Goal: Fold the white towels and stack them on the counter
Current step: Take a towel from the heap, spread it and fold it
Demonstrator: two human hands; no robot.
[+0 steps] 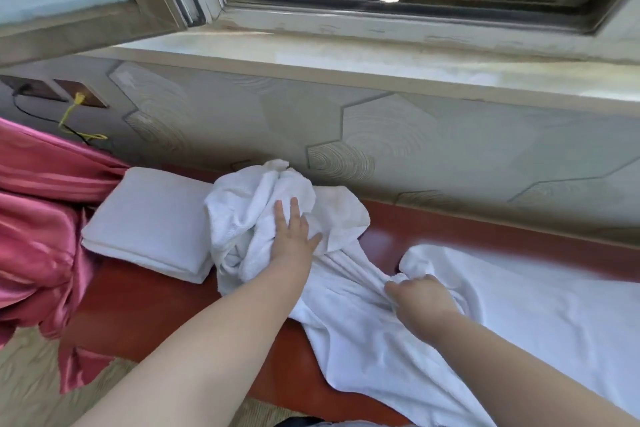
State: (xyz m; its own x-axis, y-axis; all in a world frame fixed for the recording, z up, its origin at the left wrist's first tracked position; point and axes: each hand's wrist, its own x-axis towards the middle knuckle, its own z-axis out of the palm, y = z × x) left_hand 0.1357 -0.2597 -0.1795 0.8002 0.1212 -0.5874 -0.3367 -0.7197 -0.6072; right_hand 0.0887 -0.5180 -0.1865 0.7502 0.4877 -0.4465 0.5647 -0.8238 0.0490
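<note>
A crumpled heap of white towels [249,218] lies on the red-brown counter [145,302] against the wall. My left hand [292,236] presses flat on the heap with straight fingers. A large white towel [502,315] spreads over the counter's right part, and a bunched stretch of it runs up into the heap. My right hand [420,298] pinches that bunched fold near its middle. A neatly folded stack of white towels [149,222] sits to the left of the heap.
Pink satin fabric [38,229] hangs over the counter's left end, beside the folded stack. A patterned wall with a black cable and a yellow cable [71,114] rises behind the counter, under a window sill [346,55]. Beige carpet [27,385] shows below.
</note>
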